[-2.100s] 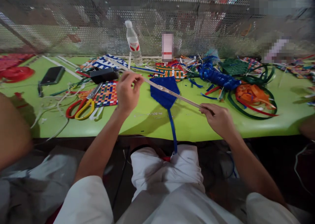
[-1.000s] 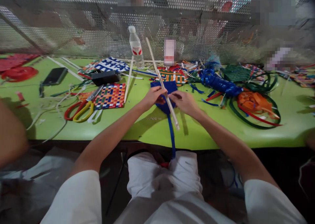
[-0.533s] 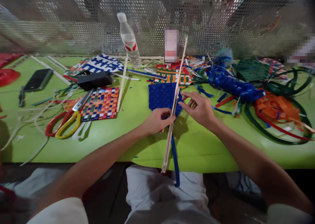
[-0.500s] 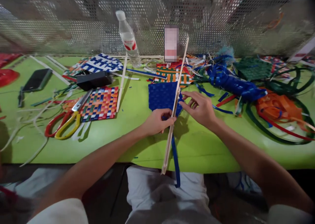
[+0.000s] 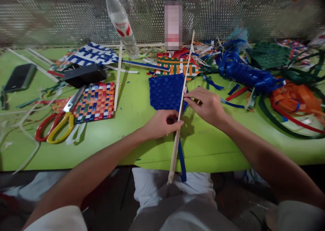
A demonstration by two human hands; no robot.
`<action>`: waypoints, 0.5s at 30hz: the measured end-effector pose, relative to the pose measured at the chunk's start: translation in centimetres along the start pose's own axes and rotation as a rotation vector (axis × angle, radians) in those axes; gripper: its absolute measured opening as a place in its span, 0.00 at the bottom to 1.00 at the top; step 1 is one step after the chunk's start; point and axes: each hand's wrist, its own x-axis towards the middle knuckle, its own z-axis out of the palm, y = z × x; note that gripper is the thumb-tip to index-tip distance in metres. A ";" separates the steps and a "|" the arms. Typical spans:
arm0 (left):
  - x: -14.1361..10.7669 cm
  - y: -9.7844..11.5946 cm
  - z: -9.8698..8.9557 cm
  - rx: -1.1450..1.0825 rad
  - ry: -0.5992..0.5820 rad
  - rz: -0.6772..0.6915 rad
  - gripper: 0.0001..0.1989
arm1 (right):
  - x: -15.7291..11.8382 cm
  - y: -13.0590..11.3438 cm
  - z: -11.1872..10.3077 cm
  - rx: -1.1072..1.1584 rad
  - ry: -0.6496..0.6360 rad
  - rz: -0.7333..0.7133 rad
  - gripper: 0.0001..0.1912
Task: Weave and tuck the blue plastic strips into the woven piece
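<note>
A long pale wooden stick (image 5: 174, 153) runs slantwise along the right edge of a blue woven panel (image 5: 165, 92). My left hand (image 5: 162, 123) pinches the stick near the panel's lower corner, thumb across the front. Higher up, the fingertips of my right hand (image 5: 205, 104) are closed at the stick and the panel's edge; what lies between them is too small to make out. From below my left hand a blue strip (image 5: 181, 163) hangs past the table edge.
Scissors (image 5: 61, 126) and a checkered woven piece (image 5: 98, 102) lie left, near a black box (image 5: 85, 75) and a phone (image 5: 20, 77). A water bottle (image 5: 122, 27) leans at the mesh. Blue strip bundles (image 5: 250, 71) and orange coils (image 5: 296, 97) lie right.
The view has shifted, so the far objects sit higher. My right hand's fingers have closed in against the stick, while my left hand keeps its pinch.
</note>
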 end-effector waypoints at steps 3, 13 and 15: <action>0.0 0.1 0.0 -0.017 -0.007 0.002 0.14 | -0.2 0.1 -0.1 -0.060 -0.068 -0.011 0.11; 0.0 0.5 -0.3 -0.063 -0.058 -0.004 0.11 | -0.2 -0.5 -0.3 -0.232 -0.176 0.075 0.14; 0.1 0.5 -0.3 -0.065 -0.061 -0.005 0.11 | -0.2 -0.4 -0.3 -0.201 -0.149 0.100 0.12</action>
